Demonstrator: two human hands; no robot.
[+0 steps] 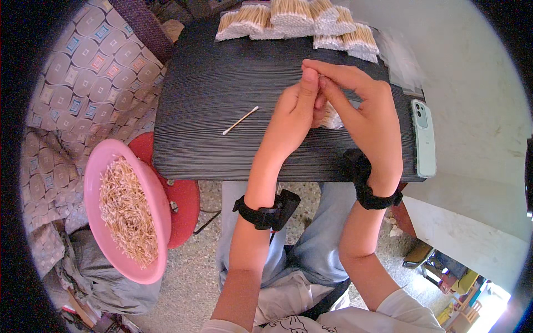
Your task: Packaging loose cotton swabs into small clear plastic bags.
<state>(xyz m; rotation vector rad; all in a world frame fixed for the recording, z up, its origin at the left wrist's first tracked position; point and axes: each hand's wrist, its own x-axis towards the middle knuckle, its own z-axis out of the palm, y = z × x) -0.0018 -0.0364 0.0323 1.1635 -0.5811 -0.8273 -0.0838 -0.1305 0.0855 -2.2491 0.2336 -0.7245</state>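
Dark table [211, 72] holds bagged swabs [291, 15] beyond my hands [372, 114]; loose swabs [129, 213] leftward lie unbagged. Fingertips [310, 76] meet, hold unclear.

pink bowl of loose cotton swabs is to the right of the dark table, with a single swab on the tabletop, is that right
Not quite: the head view shows the pink bowl of loose cotton swabs to the left of the dark table, not the right. The single swab does lie on that table, left of the left hand.
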